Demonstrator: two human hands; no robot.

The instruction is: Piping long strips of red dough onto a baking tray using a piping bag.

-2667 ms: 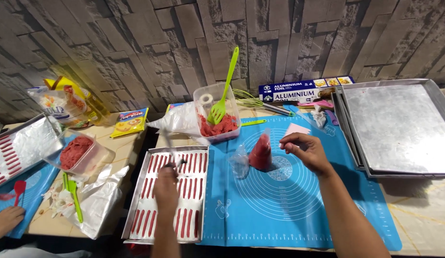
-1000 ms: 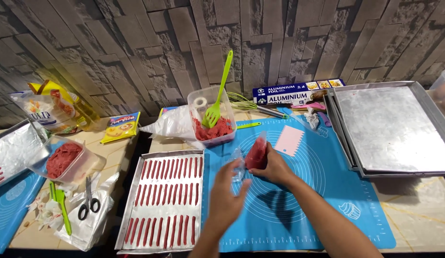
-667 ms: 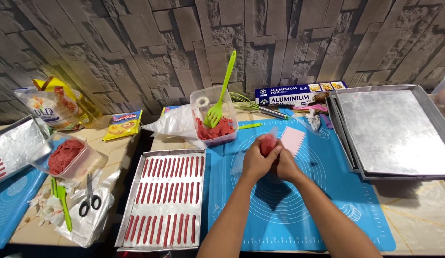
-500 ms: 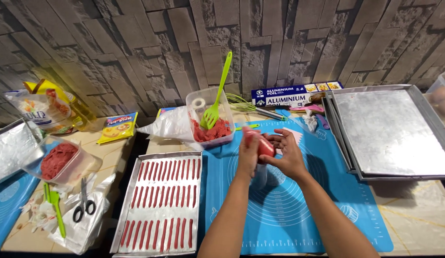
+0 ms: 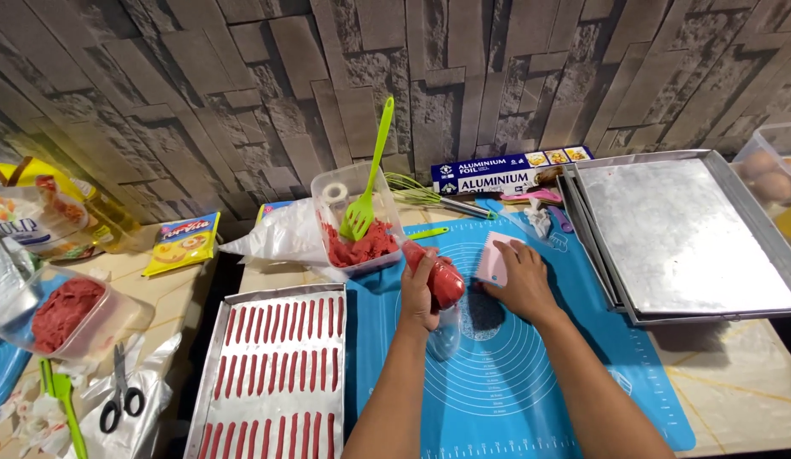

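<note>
Piping bag (image 5: 442,280): clear plastic, filled with red dough, bulging, tilted, gripped in left hand (image 5: 421,293) above blue mat's (image 5: 531,382) far-left part. Pink scraper (image 5: 492,258): small flat rounded card, lying on mat near far edge, under right hand's (image 5: 521,285) fingers.

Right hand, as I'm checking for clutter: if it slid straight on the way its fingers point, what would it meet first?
The right hand already rests on the pink plastic scraper; beyond that, probably the long blue foil box, though depth is unclear.
</note>
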